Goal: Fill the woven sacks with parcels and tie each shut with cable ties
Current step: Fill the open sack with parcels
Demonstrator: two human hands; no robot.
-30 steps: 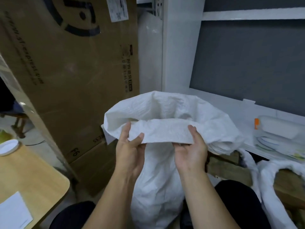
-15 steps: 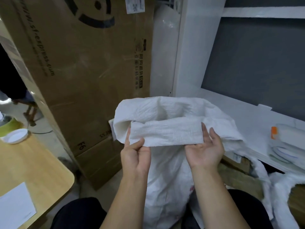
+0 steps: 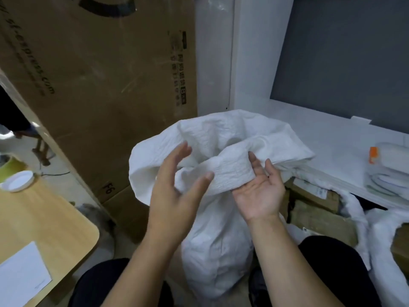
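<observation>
Above the lap, left hand (image 3: 177,187) spread, right hand (image 3: 259,189) palm-up under sack (image 3: 221,151)

The left hand (image 3: 177,191) is smeared with blur — whether its fingertips touch the white woven sack (image 3: 221,229) cannot be told. The sack's insides are hidden behind its bunched mouth, and its foot runs out of sight between the dark trouser legs. A second sack (image 3: 380,247) is cut by the right edge, and only part of the brown parcels (image 3: 318,209) beside it shows. The tall cardboard box (image 3: 99,80) loses its top and logo to the frame — its small print is unreadable.
</observation>
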